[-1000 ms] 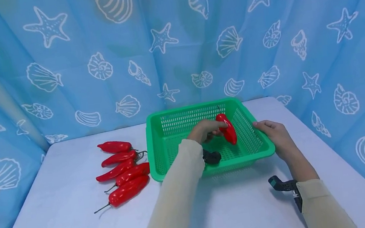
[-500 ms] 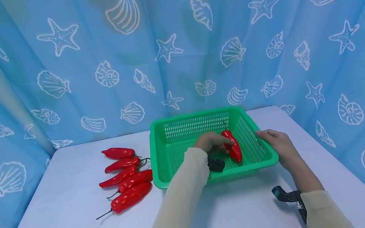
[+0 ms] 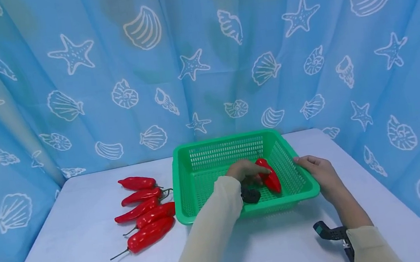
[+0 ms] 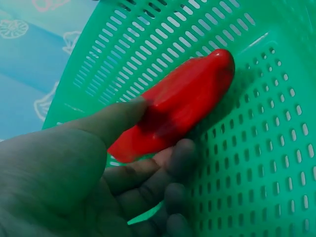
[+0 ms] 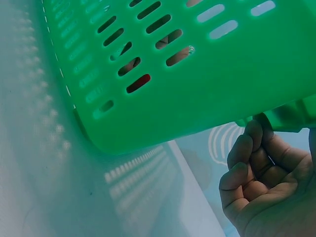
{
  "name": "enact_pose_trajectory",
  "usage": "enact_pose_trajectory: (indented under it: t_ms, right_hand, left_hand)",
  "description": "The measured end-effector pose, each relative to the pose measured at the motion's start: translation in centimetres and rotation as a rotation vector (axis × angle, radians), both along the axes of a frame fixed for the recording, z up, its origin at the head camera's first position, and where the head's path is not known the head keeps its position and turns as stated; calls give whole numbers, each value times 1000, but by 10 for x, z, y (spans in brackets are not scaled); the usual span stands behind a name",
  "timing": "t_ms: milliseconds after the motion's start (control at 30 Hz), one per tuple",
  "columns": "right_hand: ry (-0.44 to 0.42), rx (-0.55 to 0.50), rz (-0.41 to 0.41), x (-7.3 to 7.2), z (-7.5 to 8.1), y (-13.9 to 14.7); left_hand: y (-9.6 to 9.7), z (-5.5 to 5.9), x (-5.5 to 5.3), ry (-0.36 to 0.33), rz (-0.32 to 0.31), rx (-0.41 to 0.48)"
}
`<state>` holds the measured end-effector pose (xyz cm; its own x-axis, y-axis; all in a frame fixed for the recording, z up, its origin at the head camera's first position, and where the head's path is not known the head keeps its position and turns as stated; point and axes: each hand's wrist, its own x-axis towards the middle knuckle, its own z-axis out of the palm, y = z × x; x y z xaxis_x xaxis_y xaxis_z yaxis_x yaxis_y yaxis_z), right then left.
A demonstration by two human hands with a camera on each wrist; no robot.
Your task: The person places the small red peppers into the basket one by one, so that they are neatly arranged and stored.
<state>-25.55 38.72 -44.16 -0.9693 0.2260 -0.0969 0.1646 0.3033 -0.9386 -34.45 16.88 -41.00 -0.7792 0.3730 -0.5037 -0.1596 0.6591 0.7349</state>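
Inside a green plastic basket (image 3: 215, 142), toward its right end, lies a glossy red chili pepper (image 3: 273, 180). The left hand (image 3: 245, 170) reaches into the basket and pinches that pepper between thumb and fingers. The left wrist view shows the thumb on top of the pepper (image 4: 197, 91) and a fingertip at its underside, close to the slotted basket floor. At the basket's right rim, the right hand (image 3: 323, 176) grips the edge. Curled fingers of the right hand (image 5: 261, 177) show under the rim in the right wrist view.
Several red chili peppers (image 3: 149, 234) with dark stems lie in a column on the white table (image 3: 70, 244), left of the basket. A blue curtain (image 3: 205, 92) with white shells and starfish hangs behind. Black cameras (image 3: 326, 230) are strapped to both wrists.
The left hand has lowered the pepper deeper into the basket. The right hand stays at the rim. The head view has tilted up, so everything sits lower in the picture.
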Motion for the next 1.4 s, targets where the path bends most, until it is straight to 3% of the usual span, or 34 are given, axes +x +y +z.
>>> enact_pose_trajectory:
  t_ms: [200,400,500,767,900,1133,1400]
  right_hand:
    - [6,3,20,0,-4,-3]
    - [19,38,30,-1,-3,0]
    - [31,47,31,1,-3,-1]
    - [18,47,36,-3,-2,-4]
    - [10,57,41,-1,-3,-2]
    - [20,67,47,2,-6,-1]
    - [19,55,42,0,-5,-4]
  left_hand:
    - [-6,7,5,-12,-9,-32]
    - [-13,26,5,-13,-77,71]
    - [-24,34,3,-14,-67,142]
    - [-78,48,-8,-130,-88,362]
    - [-109,56,-10,-168,-44,449]
    - [-157,57,-14,-99,36,505]
    - [-201,60,-6,-52,111,535]
